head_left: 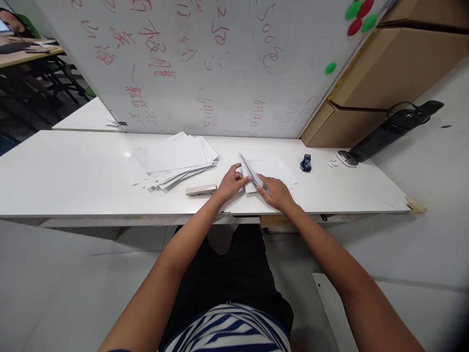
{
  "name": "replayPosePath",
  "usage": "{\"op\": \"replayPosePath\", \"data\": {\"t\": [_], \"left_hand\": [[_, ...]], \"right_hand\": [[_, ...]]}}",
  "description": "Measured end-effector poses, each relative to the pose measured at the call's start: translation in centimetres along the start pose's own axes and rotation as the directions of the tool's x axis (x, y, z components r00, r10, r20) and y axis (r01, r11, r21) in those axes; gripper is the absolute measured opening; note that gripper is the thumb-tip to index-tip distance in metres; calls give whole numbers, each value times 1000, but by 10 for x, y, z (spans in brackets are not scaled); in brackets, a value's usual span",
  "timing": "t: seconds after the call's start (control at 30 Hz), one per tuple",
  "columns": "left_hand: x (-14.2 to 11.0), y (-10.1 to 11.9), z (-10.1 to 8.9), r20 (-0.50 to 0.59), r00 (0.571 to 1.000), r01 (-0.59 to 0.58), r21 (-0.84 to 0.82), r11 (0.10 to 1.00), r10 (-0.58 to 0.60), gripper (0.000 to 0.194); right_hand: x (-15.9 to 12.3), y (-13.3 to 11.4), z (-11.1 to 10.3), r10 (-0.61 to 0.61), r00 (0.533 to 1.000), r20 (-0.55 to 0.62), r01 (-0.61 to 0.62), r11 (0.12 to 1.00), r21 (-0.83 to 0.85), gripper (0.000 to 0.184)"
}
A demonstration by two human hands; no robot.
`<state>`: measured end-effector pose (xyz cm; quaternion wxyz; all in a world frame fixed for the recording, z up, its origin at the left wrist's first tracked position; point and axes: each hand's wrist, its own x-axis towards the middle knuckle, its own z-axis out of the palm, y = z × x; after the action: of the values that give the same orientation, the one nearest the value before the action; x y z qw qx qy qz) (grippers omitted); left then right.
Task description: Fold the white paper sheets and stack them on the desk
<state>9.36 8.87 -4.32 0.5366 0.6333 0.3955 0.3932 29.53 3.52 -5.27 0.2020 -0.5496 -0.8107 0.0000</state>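
Between my two hands, a few sheets of white paper (250,169) stand tilted up with their edges bent over the desk. My left hand (233,182) pinches the sheets at their left side, its fingers curled. From the right, my right hand (275,191) grips the same sheets with thumb and fingers. More white paper (274,168) lies flat just behind my right hand. A light-coloured stapler (201,190) rests beside my left wrist. Further left is a loose, fanned pile of white paper (179,156).
The white desk (80,171) runs along a whiteboard (234,73) with red writing and magnets. Right of the papers sit a small dark blue object (305,163), a white mouse (346,158), a leaning black bottle (392,132) and stacked cardboard boxes (395,68). Another person (14,22) sits far left.
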Motion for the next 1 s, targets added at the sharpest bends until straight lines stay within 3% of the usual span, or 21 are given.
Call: {"op": "replayPosePath", "data": {"t": [0.17, 0.33, 0.5, 0.6, 0.63, 0.7, 0.77, 0.8, 0.9, 1.0], "left_hand": [[1, -4, 2, 33, 999, 10, -68, 998, -8, 61], [-1, -4, 1, -1, 999, 36, 21, 999, -36, 58], [1, -4, 0, -36, 998, -38, 172, 984, 45, 31], [-7, 5, -3, -72, 991, -91, 230, 969, 110, 26], [-14, 10, -5, -83, 988, -109, 246, 963, 133, 26], [-35, 21, -10, -105, 978, -145, 278, 950, 180, 25], [-61, 30, -16, -123, 972, -161, 278, 947, 201, 24], [-74, 34, -19, -139, 971, -155, 264, 952, 197, 24], [-103, 39, -25, -191, 970, -109, 198, 974, 148, 26], [-115, 39, -28, -222, 971, -60, 137, 989, 90, 27]], "right_hand": [[1, -1, -2, -136, 991, 14, 136, 991, 4, 57], [5, -2, -3, -239, 971, 13, 239, 971, -2, 56], [5, -3, -2, -265, 964, -8, 264, 964, -27, 55], [-3, -4, -4, -109, 968, -225, 98, 993, -60, 55], [-7, -4, -6, -21, 937, -348, 5, 999, -46, 58], [-19, -6, -11, 171, 820, -546, -154, 985, 78, 70], [-31, -8, -17, 344, 731, -589, -203, 934, 294, 89], [-36, -9, -20, 411, 722, -556, -192, 892, 410, 96], [-49, -11, -27, 488, 802, -346, -126, 703, 700, 98], [-54, -18, -33, 429, 890, -155, -116, 542, 832, 81]]}}
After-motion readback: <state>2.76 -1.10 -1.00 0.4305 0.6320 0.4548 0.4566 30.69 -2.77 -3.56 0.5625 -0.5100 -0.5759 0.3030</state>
